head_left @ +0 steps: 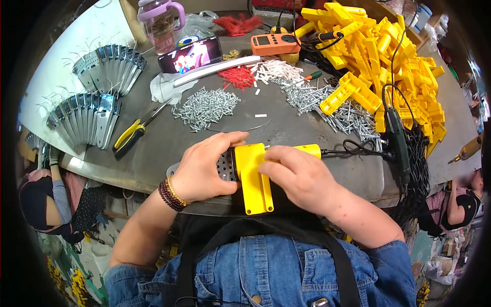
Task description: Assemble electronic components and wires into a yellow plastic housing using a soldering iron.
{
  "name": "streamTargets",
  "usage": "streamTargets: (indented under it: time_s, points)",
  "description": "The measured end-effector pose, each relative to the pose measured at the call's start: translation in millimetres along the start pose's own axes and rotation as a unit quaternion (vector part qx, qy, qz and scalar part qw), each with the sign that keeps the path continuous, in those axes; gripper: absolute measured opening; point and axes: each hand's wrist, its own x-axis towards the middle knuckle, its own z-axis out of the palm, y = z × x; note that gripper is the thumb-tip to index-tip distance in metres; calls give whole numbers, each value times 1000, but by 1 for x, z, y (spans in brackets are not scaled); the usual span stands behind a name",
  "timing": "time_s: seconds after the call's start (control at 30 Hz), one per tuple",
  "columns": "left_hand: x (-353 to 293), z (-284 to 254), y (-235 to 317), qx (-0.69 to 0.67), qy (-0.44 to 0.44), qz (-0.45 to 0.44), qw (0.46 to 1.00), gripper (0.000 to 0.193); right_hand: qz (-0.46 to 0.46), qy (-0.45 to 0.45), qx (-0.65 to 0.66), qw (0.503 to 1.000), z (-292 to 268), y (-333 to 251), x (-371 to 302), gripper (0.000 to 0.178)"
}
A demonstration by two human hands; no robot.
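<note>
L hand (204, 166) clamps perforated plate (226, 165), R hand (296, 171) grips yellow part (253, 176); keep both square on table (307, 128), press evenly.

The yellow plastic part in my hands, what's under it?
Under the yellow plastic part a perforated metal plate shows at its left side. The left hand and right hand cover the rest.

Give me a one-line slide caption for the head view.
Both hands, left hand and right hand, grip a yellow plastic part against a perforated metal plate beside screw piles.
</note>
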Motion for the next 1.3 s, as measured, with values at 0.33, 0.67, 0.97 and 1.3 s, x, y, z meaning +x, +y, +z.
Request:
streamTargets:
  time_s: [0.33, 0.67, 0.97, 1.3]
  points:
    - [9, -24, -9, -102, -58, 43, 992, 67, 482, 114, -296, 817, -120, 103, -168, 53]
    - [163, 35, -51, 205, -23, -12, 978, 20, 477, 137, -312, 810, -150, 148, -202, 44]
    - [190, 56, -58, 404, -63, 66, 910, 13, 441, 34, -358, 822, -113, 101, -170, 61]
    - [195, 64, -54, 448, -63, 193, 870, 12, 562, 125, -141, 805, -134, 102, -203, 67]
